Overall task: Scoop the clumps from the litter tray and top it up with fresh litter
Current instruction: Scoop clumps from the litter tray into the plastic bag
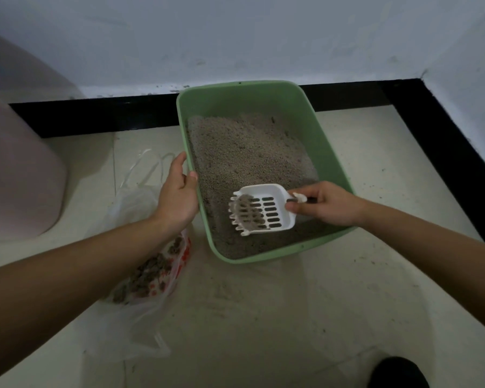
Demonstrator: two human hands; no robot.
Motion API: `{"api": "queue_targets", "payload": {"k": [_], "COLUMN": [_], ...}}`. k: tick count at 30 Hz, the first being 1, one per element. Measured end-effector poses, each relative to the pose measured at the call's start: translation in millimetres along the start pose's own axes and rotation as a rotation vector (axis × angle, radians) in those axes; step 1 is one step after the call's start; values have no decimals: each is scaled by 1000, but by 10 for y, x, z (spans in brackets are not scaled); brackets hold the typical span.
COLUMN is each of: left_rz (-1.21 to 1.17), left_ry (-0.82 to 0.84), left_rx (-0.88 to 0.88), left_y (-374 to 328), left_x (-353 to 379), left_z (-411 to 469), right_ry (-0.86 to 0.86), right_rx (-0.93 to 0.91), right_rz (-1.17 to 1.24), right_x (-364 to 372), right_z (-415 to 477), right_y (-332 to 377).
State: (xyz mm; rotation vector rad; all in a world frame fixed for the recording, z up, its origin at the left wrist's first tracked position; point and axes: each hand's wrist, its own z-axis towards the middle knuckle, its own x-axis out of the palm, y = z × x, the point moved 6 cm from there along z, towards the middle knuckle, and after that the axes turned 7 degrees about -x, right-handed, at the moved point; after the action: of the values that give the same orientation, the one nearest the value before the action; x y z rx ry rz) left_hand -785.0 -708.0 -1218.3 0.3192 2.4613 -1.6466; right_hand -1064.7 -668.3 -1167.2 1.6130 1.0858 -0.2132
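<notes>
Lying leftmost on the floor (263,317), one clear bag (136,326) holds dark clumps (149,271). The left hand (177,197) clasps the single green litter tray (186,130) by its left rim, fingers seemingly curled outside. The right hand (328,204) pinches one white scoop (263,211) by its handle, above the tray's litter (244,152).

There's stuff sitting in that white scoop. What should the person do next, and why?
Probably shake the scoop gently over the tray: the right hand holds it above the litter with a grey heap on its slots, so loose grains could sift back before the rest goes to the bag.
</notes>
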Motion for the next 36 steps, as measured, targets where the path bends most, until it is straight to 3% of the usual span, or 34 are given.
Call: {"api": "queue_targets", "payload": {"k": [4,12,15,19,25,30,36], "left_rz": [-11,-12,-19,-40,-43,-63,-87], "left_ry": [5,6,8,12,14,16,16], "left_rx": [23,35,31,16,0,3,-15], "left_y": [-41,-62,-86,-81,-76,-156,-128], "left_x": [4,-1,2,-3,3,-11,-12], "left_z": [-21,-35,-43,-41,-40,-105,-84], "right_ry": [-27,117,123,-17,30,-112,-215], "right_rx": [27,-61,-32,-93,66,217,221], "right_rz": [-191,-790,-836,-827,-378,-711,-725], "right_x": [-234,-130,138,427,408,305,520], "right_z": [-7,88,150,242,197,114,267], "right_y": [28,448,513,535,270,596,713]}}
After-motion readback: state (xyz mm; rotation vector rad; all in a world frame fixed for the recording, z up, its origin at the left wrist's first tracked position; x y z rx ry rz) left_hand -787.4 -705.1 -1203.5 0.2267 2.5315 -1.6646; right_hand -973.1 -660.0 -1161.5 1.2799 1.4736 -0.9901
